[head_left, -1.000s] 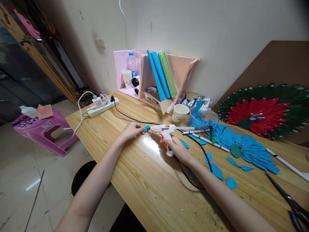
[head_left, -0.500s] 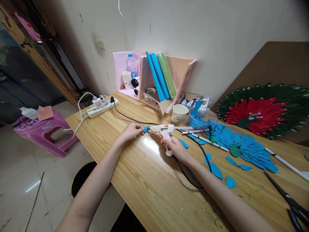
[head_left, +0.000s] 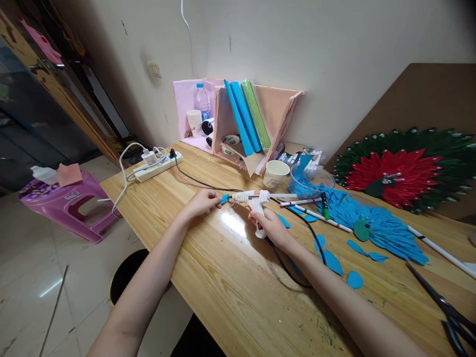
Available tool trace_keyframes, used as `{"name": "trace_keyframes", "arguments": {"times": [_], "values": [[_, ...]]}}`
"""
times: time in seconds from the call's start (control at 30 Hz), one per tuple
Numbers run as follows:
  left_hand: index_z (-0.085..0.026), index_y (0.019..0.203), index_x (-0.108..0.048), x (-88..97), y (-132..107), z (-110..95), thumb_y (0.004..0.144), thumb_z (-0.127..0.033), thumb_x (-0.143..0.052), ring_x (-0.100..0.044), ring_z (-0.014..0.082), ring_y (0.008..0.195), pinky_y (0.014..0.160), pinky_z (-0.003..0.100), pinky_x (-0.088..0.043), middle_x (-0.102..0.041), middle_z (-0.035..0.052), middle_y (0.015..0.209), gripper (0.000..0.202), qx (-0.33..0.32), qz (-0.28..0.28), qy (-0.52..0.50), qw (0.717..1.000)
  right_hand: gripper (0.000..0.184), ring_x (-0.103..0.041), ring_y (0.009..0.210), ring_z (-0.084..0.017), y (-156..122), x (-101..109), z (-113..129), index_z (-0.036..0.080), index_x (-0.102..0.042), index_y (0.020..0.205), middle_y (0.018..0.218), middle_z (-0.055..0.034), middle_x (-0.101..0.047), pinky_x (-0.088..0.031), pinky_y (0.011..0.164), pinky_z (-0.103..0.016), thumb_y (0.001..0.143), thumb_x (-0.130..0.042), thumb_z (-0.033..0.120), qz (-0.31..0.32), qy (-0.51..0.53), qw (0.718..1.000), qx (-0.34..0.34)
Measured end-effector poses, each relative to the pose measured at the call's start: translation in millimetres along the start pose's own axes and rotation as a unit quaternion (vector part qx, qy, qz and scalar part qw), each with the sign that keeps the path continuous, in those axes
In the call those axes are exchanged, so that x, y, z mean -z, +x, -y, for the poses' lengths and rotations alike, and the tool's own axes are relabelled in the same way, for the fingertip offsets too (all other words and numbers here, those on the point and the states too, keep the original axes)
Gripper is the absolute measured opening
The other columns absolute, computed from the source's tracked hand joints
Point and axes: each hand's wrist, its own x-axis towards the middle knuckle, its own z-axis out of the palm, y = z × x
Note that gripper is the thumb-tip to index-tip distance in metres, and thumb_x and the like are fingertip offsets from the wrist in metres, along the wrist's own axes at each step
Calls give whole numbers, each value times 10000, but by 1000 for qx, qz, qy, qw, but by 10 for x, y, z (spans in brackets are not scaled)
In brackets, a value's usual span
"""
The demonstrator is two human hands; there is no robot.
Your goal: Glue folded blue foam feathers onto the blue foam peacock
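My right hand is wrapped round the handle of a white hot glue gun, whose nozzle points left. My left hand pinches a small blue petal piece right at the nozzle tip. Both rest on the wooden table. The gun's black cord loops back past my right forearm. To the right lies a blue petal fan with loose blue petals beside it.
A white power strip sits at the table's far left. A paper cup, a clear bowl of blue pieces, a foam rack, a red-green fan, scissors, a purple stool.
Nearly nothing: the view has shifted a touch, and both hands stay at the nozzle with the blue piece and the glue gun.
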Motion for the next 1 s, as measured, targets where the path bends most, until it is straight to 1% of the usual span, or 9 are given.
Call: {"name": "trace_keyframes", "arguments": {"times": [0.17, 0.37, 0.57, 0.73, 0.87, 1.0], "values": [[-108, 679, -641, 6, -9, -14, 703, -354, -555, -433, 74, 469, 438, 185, -328, -639, 33, 628, 261, -2, 3, 3, 1000, 297, -486, 575, -136, -6, 4, 21, 153, -557, 697, 611, -1, -529, -361, 544, -240, 778, -434, 411, 4, -5, 1000, 0], [-110, 672, -638, 10, -13, -23, 701, -352, -543, -457, 82, 479, 440, 185, -342, -643, 40, 632, 262, -3, 4, 5, 1000, 295, -482, 577, -137, 7, 9, -10, 155, -554, 699, 610, 3, -519, -359, 550, -243, 778, -442, 416, -7, -7, 1000, -7], [-111, 678, -645, 12, -4, -12, 705, -335, -543, -458, 80, 468, 436, 187, -344, -649, 39, 638, 247, -4, 3, 8, 1000, 321, -487, 579, -140, -20, 12, -7, 147, -578, 706, 617, -8, -526, -360, 539, -245, 778, -434, 424, -15, 22, 1000, -13], [-118, 680, -643, 4, 2, 6, 710, -348, -547, -452, 78, 464, 442, 191, -333, -628, 24, 619, 251, -6, 5, 12, 1000, 309, -475, 570, -134, -46, -1, 9, 150, -583, 751, 617, 2, -506, -364, 541, -244, 776, -436, 420, 5, 38, 999, -2], [-119, 688, -640, -11, 2, 8, 717, -342, -546, -437, 71, 452, 443, 191, -329, -617, 19, 617, 244, -9, 6, 14, 1000, 274, -486, 586, -137, -53, -11, 23, 159, -556, 727, 629, 0, -507, -368, 551, -243, 776, -425, 395, 27, 33, 999, 8], [-119, 697, -641, -22, 0, 6, 722, -333, -544, -448, 72, 456, 446, 190, -338, -617, 19, 622, 236, -12, 7, 13, 1000, 263, -483, 581, -138, -58, -15, 33, 167, -533, 696, 614, 2, -508, -363, 550, -244, 777, -416, 388, 30, 24, 999, 10]]}}
